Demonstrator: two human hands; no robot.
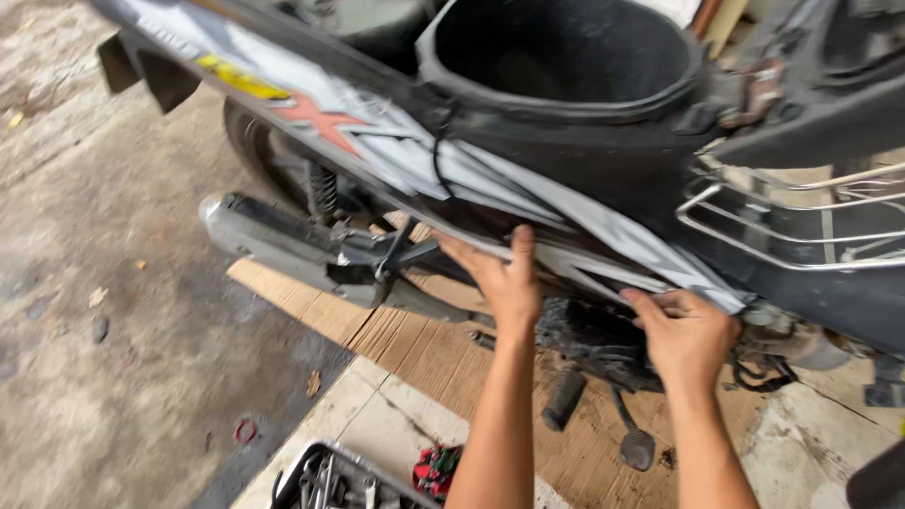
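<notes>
Grey metal exhaust muffler (283,243) hangs at left, clear of the work. Left hand (504,283) pinches the lower edge of the black-and-grey plastic side panel (566,221) of the scooter, thumb up behind it, steadying. Right hand (688,335) curls around the panel's front tip, gripping. Flattened brown cardboard sheet (415,344) beneath protects the floor.

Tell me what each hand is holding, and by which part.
Both the left hand and the right hand grip the scooter's side panel along its lower edge.

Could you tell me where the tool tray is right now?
The tool tray sits at the bottom edge, on the floor left of the left hand's forearm, beside a red rag.
</notes>
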